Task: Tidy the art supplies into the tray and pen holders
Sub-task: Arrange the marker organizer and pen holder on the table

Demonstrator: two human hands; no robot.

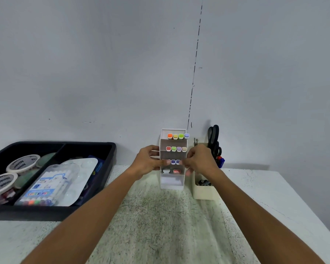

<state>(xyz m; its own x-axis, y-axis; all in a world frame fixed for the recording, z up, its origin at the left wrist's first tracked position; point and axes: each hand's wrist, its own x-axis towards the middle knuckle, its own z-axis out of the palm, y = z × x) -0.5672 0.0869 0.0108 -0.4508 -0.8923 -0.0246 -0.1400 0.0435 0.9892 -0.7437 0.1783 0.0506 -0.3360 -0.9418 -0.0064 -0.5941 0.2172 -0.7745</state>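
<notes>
Setting: a pale, speckled table (pixel 160 225) pushed against a plain grey wall, seen from above the person's outstretched forearms.
Tiered pen holder: a white stepped holder (pixel 172 180) stands upright near the far edge of the table, at the centre of the view.
Markers: coloured marker caps (pixel 177 136) show in rows — four on the top tier, four on the second, and a few on the third, partly hidden by fingers. The fourth tier holds a white piece and a small red one; what they are cannot be told.
Left hand: the left hand (pixel 148 161) grips the holder's left side, fingers curled round its edge and the thumb lying across the third tier.
Right hand: the right hand (pixel 200 159) holds the right side, with thumb and fingertips pinched at the third row of caps; whether they pinch a marker or the holder's edge cannot be told.
Second holder: a cream pen holder (pixel 203 193) stands just to the right, with black scissors (pixel 213 139) upright in its back section and dark pens lower in front.
Tray: a black divided tray (pixel 103 149) sits at the left — inside are round lidded tubs (pixel 22 163), a boxed pack of colour pens (pixel 44 189) and a white paint palette (pixel 84 166).
</notes>
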